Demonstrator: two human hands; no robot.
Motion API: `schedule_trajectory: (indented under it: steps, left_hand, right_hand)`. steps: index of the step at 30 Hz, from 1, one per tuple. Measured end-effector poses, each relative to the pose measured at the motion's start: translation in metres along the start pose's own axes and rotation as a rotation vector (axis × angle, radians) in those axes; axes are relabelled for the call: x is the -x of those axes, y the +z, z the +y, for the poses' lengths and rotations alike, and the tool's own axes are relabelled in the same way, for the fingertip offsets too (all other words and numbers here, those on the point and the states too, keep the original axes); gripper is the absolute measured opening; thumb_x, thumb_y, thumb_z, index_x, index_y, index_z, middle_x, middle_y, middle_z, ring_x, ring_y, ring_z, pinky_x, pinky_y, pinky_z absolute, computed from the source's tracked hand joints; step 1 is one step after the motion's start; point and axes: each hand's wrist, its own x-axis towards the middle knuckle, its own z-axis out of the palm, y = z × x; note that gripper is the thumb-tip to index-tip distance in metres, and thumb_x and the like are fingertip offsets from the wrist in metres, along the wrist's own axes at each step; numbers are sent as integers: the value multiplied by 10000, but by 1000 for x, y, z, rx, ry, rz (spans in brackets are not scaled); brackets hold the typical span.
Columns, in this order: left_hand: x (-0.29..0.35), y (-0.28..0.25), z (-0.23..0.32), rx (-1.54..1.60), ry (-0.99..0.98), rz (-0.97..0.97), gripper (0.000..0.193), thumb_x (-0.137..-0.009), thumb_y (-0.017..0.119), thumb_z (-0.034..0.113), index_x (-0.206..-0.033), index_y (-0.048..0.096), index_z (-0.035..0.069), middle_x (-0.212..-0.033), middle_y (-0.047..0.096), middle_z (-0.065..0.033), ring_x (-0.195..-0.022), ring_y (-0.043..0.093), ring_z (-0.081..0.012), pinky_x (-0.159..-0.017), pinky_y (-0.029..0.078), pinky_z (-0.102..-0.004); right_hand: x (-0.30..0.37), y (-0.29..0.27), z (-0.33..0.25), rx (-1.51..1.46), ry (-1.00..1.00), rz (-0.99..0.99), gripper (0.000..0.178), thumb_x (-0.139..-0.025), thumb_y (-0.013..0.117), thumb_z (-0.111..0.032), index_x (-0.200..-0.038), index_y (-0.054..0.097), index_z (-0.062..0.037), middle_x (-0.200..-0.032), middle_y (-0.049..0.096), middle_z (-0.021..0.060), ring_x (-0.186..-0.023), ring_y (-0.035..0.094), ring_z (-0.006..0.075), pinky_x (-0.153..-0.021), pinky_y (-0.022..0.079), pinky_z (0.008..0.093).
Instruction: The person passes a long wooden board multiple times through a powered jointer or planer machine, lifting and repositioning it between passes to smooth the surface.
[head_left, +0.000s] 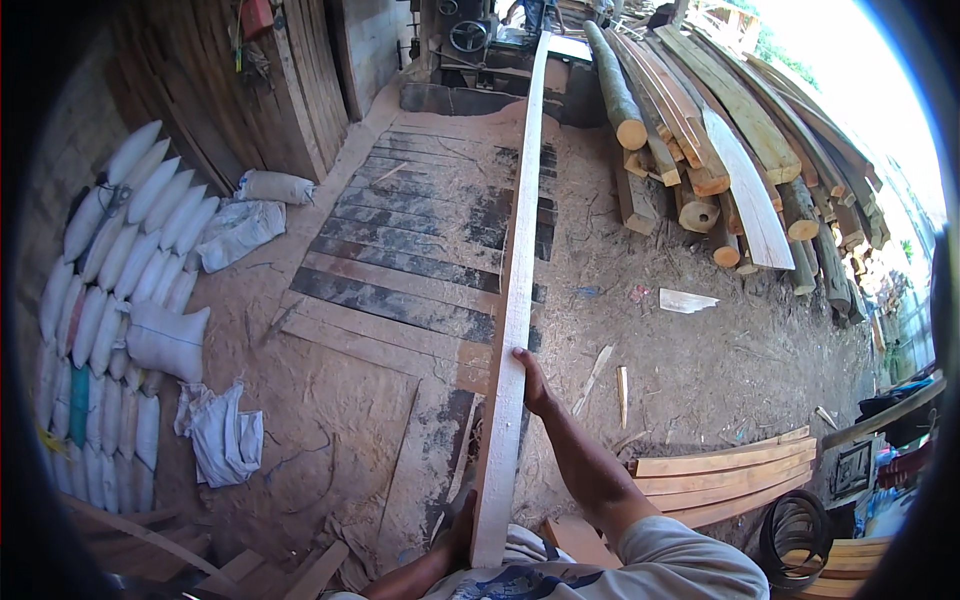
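Observation:
A long pale wooden beam (515, 290) runs from my waist out to a sawing machine (475, 45) at the far end. My right hand (534, 384) grips the beam's right edge partway along, thumb over the top and the other fingers hidden beneath. At the near end, my left hand (462, 528) holds the left side, its fingers partly out of sight behind the wood. The near end of the beam reaches my shirt. Beside the machine, at the beam's far end, part of another person (532, 12) shows.
Logs and sawn timber (690, 150) are heaped at far right. White sacks (150, 270) are stacked along the left wall. Dark floor boards (390, 240) lie under the beam, dusted with sawdust. Stacked planks (725, 470) and black coiled bands (795, 530) lie at near right.

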Motion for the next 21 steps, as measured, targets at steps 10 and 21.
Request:
schedule_trajectory:
  steps: [10, 21]
  left_hand:
    - [-29, 7, 54, 42, 87, 70, 690, -902, 291, 672, -1269, 483, 121, -1032, 575, -71, -918, 572, -189, -822, 469, -338]
    - [-77, 23, 132, 60, 99, 109, 701, -894, 296, 683, -1265, 485, 119, -1028, 579, -69, -904, 578, -183, -797, 481, -337]
  right_hand:
    - [-44, 11, -53, -46, -30, 18, 524, -821, 517, -485, -1108, 540, -48, -926, 601, 105, -825, 583, 221, -757, 460, 350]
    - [-121, -5, -106, -26, -17, 50, 522, -815, 539, -511, -1072, 555, -57, -859, 583, 68, -743, 569, 174, -620, 450, 300]
